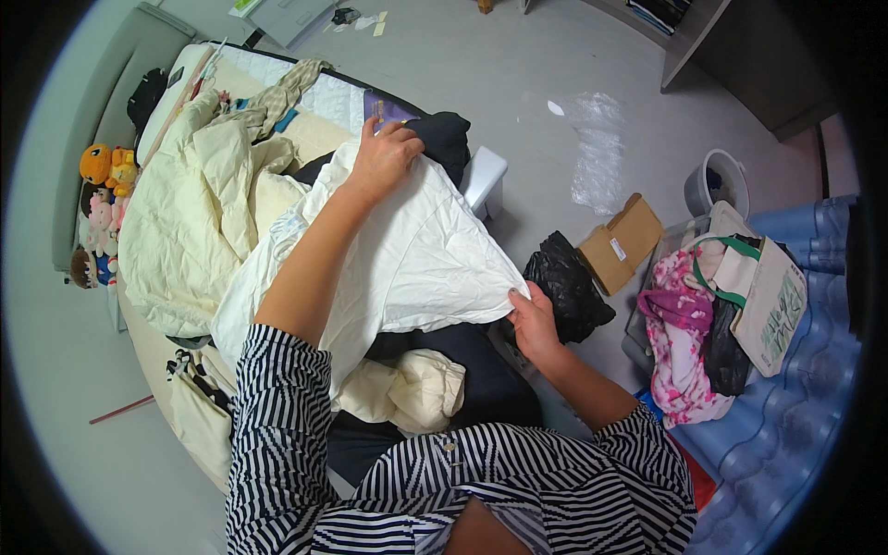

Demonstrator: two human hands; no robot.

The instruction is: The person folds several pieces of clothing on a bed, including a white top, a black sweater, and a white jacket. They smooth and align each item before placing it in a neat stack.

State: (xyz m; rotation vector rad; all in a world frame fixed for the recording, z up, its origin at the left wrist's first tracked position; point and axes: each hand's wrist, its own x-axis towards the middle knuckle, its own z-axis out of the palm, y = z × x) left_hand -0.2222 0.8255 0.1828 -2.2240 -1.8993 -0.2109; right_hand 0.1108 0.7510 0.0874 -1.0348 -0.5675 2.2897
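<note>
A white cloth garment (444,257), possibly a T-shirt, is spread between my two hands above the bed and my lap. My left hand (385,159) grips its far edge, beside a black cloth bundle (444,142). Its near right corner is pinched between the thumb and fingers of my right hand (533,322). Under the garment, a cream cloth bundle (409,388) rests on my dark-clothed lap. A cream quilt (187,222) lies crumpled to the left, partly beside the white garment.
On the floor at right are a black plastic bag (565,288), a cardboard box (621,243), bubble wrap (596,152) and a bin (721,184). A container holding pink floral cloth (680,340) and a canvas bag (770,305) stands farther right. Plush toys (104,208) line the headboard.
</note>
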